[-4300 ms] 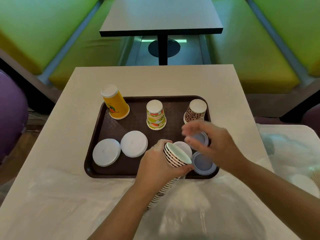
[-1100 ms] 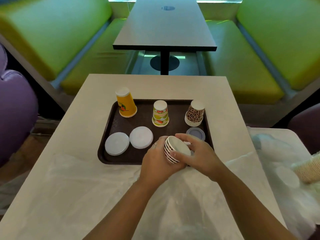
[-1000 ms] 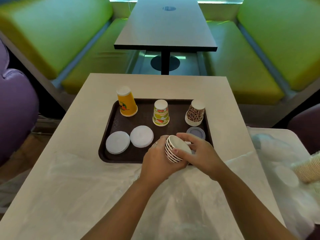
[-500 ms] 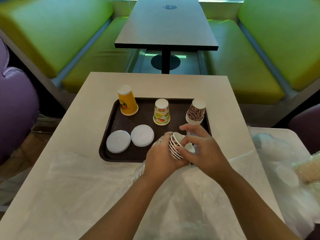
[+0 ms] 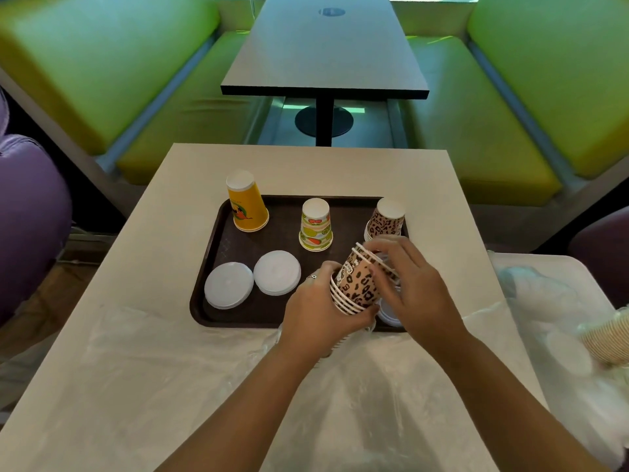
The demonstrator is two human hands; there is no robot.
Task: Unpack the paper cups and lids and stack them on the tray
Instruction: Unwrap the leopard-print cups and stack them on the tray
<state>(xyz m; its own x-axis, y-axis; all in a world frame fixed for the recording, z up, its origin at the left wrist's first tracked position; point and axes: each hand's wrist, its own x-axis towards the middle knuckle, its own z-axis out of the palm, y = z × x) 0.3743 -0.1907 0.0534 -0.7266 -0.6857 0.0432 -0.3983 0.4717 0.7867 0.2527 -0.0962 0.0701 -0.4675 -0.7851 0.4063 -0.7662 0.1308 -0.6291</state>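
Note:
My left hand (image 5: 316, 311) grips a nested stack of leopard-print paper cups (image 5: 347, 301) over the near right part of the brown tray (image 5: 218, 247). My right hand (image 5: 408, 287) pinches a few cups (image 5: 364, 277) by their rims, drawn partly out of that stack. On the tray stand upside-down stacks: yellow cups (image 5: 246, 204), fruit-print cups (image 5: 316, 228) and leopard-print cups (image 5: 386, 218). Two white lid stacks (image 5: 228, 284) (image 5: 277, 272) lie at the tray's near left. Small lids (image 5: 389, 311) lie under my right hand.
Clear plastic wrapping (image 5: 204, 386) covers the near half of the beige table (image 5: 306, 168). To the right, more wrapped cups (image 5: 609, 335) lie in plastic on a neighbouring surface. A dark table (image 5: 323, 56) and green benches stand beyond.
My right hand moved from the stack's mouth to gripping the rims, and has pulled a few cups out of the stack my left hand holds. The held stack is shorter than 4.3 s ago.

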